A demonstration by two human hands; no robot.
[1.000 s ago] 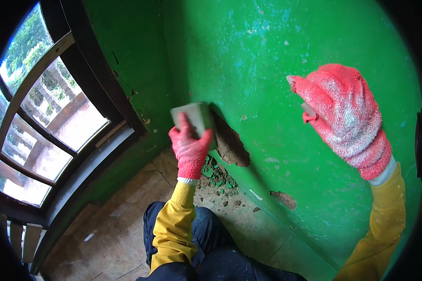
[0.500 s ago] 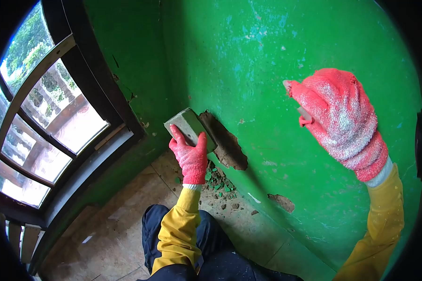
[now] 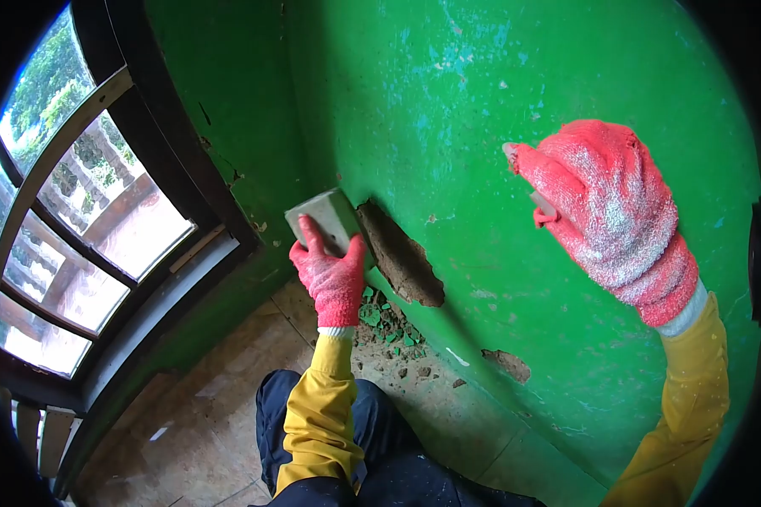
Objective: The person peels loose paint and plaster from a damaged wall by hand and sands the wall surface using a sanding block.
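My left hand (image 3: 330,283), in a red, dusty glove, grips a grey rectangular block (image 3: 325,220) close to the green wall (image 3: 490,237). Right beside the block, a long broken hollow (image 3: 402,258) in the wall bares rough brown material. My right hand (image 3: 604,215), in a similar glove whitened with dust, is raised in front of the wall at the right. Its fingers are curled closed, and pale bits show at the fingertips. Whatever lies inside that grip is hidden.
Green chips and rubble (image 3: 389,325) lie on the tiled floor (image 3: 216,422) at the wall's foot. A smaller broken patch (image 3: 507,365) marks the wall lower down. At the left stands a dark-framed curved window (image 3: 101,203). My knees (image 3: 380,422) are below.
My left hand has shifted slightly left with the grey block, tilting it a little, and more of the hollow's upper edge shows. The right hand stays almost where it was.
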